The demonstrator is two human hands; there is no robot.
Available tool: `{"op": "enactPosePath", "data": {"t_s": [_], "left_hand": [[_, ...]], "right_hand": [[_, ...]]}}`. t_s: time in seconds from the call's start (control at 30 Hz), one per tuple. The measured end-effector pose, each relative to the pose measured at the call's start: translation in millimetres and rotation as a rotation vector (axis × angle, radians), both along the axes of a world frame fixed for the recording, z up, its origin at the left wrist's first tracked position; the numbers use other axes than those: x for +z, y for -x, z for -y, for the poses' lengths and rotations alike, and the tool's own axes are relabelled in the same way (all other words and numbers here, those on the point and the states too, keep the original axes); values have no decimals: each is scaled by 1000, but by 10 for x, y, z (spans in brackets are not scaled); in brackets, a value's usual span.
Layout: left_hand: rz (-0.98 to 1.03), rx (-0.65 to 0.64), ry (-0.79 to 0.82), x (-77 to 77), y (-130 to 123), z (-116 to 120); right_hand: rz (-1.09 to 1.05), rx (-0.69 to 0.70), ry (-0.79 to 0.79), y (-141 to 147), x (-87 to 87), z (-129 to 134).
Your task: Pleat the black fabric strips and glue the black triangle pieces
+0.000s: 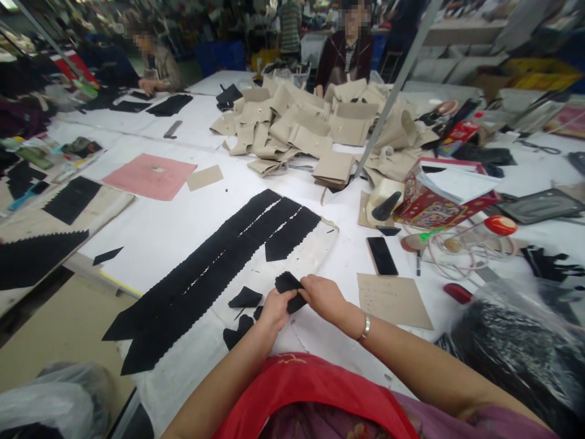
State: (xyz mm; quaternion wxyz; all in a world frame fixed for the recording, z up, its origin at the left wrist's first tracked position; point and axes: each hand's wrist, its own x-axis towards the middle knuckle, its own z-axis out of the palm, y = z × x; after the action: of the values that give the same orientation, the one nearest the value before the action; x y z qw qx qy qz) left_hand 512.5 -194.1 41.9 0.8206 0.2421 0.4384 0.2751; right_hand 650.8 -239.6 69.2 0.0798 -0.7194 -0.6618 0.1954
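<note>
Both of my hands hold one small black fabric piece [297, 303] close in front of my red apron. Closed on its left edge is my left hand [275, 310], fingertips pressed to the fabric. My right hand [322, 295] pinches the piece from the right side. Small black scraps [245, 297] lie just left of my left hand. Beyond them, long black strips [214, 262] with zigzag edges are laid side by side on a white sheet, and a shorter black piece [290, 236] lies at their right end.
A heap of beige fabric pieces [297, 122] covers the far middle. To the right are a phone [382, 256], a cardboard sheet [393, 300], a red box [439, 201] and a plastic bag [516, 347]. A slanted pole [395, 91] rises from the table. Two people sit across.
</note>
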Motion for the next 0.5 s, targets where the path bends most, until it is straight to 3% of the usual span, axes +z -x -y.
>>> {"op": "enactPosePath", "data": {"t_s": [0.1, 0.27, 0.33, 0.5], "left_hand": [[-41, 57, -69, -117, -86, -24], [-51, -50, 3, -220, -333, -145], [-27, -95, 40, -233, -487, -204], [-43, -119, -12, -295, -923, -378]], "right_hand": [[-4, 41, 7, -25, -7, -74], [-552, -168, 160, -483, -172, -306], [-672, -226, 231, -702, -233, -381], [-635, -173, 245, -1146, -289, -492]]}}
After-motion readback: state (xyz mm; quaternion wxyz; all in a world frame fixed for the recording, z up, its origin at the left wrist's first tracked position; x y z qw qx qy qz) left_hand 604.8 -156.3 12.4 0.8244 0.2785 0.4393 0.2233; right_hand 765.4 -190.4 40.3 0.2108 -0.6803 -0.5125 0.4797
